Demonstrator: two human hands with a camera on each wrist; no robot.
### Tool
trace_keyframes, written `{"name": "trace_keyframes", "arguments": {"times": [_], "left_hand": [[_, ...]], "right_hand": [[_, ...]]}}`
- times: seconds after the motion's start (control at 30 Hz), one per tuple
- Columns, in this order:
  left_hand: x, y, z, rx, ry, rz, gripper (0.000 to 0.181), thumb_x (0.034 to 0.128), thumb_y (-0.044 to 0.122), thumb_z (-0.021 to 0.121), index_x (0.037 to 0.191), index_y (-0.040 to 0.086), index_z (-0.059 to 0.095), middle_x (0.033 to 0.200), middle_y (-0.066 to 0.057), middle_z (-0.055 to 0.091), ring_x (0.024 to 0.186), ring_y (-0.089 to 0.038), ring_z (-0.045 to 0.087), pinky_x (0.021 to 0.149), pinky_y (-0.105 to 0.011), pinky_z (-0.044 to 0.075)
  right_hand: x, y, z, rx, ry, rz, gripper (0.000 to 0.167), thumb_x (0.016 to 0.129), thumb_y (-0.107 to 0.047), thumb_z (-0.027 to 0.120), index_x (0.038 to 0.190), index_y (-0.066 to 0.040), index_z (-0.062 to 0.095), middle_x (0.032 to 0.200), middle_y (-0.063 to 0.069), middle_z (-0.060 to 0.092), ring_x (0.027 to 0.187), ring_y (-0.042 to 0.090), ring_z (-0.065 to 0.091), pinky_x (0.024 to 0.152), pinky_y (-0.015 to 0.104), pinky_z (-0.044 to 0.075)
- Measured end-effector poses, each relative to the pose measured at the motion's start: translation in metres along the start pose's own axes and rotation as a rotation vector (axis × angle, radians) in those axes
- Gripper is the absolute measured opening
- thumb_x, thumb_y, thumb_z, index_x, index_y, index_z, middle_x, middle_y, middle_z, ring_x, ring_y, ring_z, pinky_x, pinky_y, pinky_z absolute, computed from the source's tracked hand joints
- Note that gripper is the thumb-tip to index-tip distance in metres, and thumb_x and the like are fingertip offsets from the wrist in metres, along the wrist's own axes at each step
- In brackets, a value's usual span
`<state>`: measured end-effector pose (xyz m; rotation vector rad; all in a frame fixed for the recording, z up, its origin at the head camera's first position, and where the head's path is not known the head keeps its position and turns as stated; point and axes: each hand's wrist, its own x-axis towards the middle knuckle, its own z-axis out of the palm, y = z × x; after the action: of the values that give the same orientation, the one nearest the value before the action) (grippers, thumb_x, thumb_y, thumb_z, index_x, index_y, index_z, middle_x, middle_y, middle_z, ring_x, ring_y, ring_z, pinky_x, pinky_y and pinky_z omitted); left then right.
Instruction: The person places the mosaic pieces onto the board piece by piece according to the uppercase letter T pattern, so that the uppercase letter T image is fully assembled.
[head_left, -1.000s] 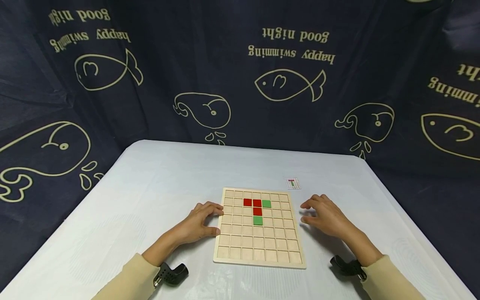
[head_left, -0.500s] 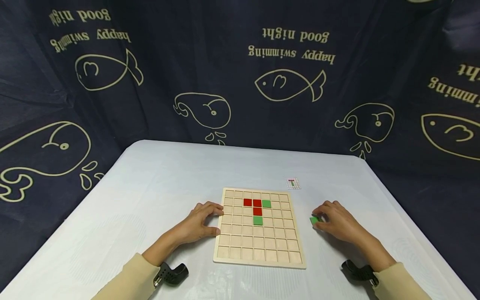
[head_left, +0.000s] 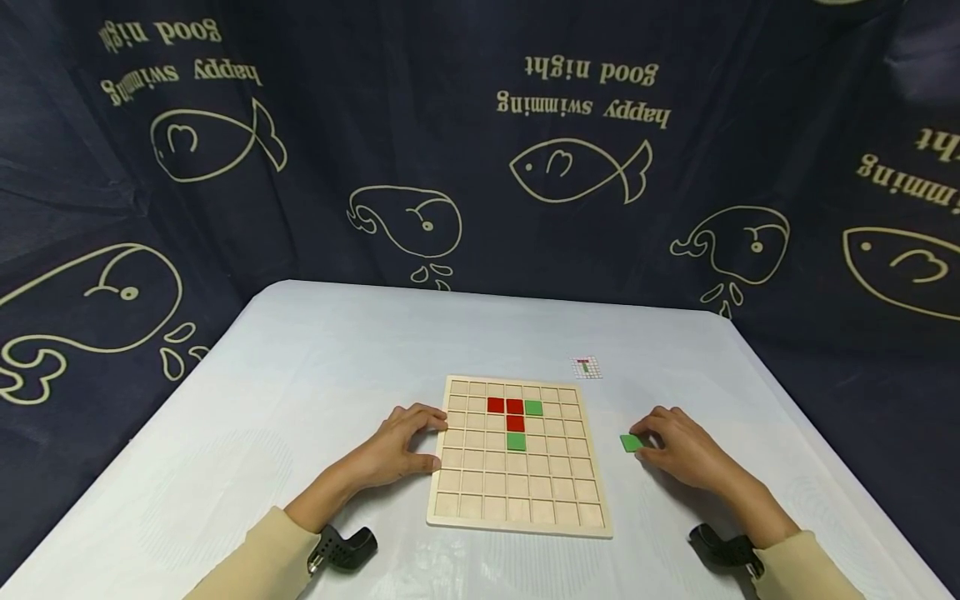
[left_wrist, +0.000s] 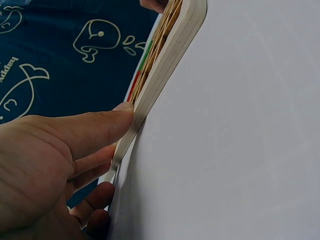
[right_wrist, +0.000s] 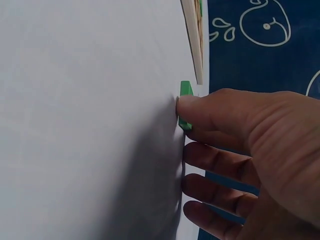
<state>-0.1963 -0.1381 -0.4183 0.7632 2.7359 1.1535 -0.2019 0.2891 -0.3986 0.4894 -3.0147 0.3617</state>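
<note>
A square wooden grid board [head_left: 495, 507] lies on the white table, with red tiles [head_left: 515, 423] and green tiles [head_left: 516, 442] in some upper cells. Left of it, my left hand [head_left: 393, 446] rests its thumb and fingertips against the board's left edge; in the left wrist view the thumb [left_wrist: 100, 129] touches that edge. Right of the board, my right hand [head_left: 682, 447] pinches a loose green tile [head_left: 628, 443] by its right side, at table level. In the right wrist view the thumb covers the middle of this tile [right_wrist: 185, 87].
A small printed grid card [head_left: 587, 367] with a red and green pattern lies beyond the board's upper right corner. A dark cloth [head_left: 480, 242] with fish and whale drawings hangs behind the table [head_left: 360, 333]. Black wrist devices [head_left: 345, 550] sit on both forearms.
My right hand has moved right, away from the board. The loose green tile, out of sight a second ago, now shows at its fingertips. My left hand and the board stay put.
</note>
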Motion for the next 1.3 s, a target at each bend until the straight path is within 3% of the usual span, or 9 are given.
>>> {"name": "trace_keyframes", "arguments": {"times": [0.27,0.5,0.87,1.3], "left_hand": [[0.001,-0.002,0.001,-0.009,0.001,0.002,0.045,0.0764,0.021,0.076,0.118,0.010,0.061,0.136,0.002,0.050,0.116,-0.018,0.040,0.100,-0.045,0.029],[0.000,-0.001,0.000,-0.007,-0.001,0.003,0.045,0.0768,0.022,0.076,0.118,0.010,0.060,0.137,0.002,0.050,0.116,-0.018,0.040,0.100,-0.045,0.028],[0.000,-0.001,0.000,-0.003,0.001,0.003,0.045,0.0766,0.022,0.076,0.118,0.010,0.061,0.136,0.002,0.051,0.117,-0.019,0.040,0.100,-0.045,0.029],[0.000,0.000,0.000,-0.003,0.005,0.011,0.044,0.0765,0.021,0.076,0.117,0.010,0.061,0.136,0.001,0.051,0.116,-0.019,0.040,0.100,-0.046,0.029]], "right_hand": [[0.000,0.000,0.002,0.000,0.011,0.023,0.022,0.075,-0.017,0.074,0.095,-0.009,0.070,0.090,-0.002,0.060,0.083,0.014,0.047,0.073,0.035,0.041],[0.001,-0.006,-0.001,0.012,0.036,-0.016,0.020,0.076,-0.018,0.075,0.094,-0.010,0.070,0.091,-0.001,0.062,0.084,0.013,0.048,0.074,0.036,0.042],[0.006,-0.031,-0.003,0.018,0.126,-0.129,0.018,0.075,-0.017,0.075,0.092,-0.013,0.070,0.088,-0.005,0.061,0.083,0.011,0.050,0.072,0.033,0.044],[0.016,-0.077,0.004,0.015,0.088,-0.211,0.018,0.077,-0.021,0.074,0.093,-0.016,0.070,0.088,-0.008,0.061,0.083,0.008,0.046,0.073,0.030,0.042]]}}
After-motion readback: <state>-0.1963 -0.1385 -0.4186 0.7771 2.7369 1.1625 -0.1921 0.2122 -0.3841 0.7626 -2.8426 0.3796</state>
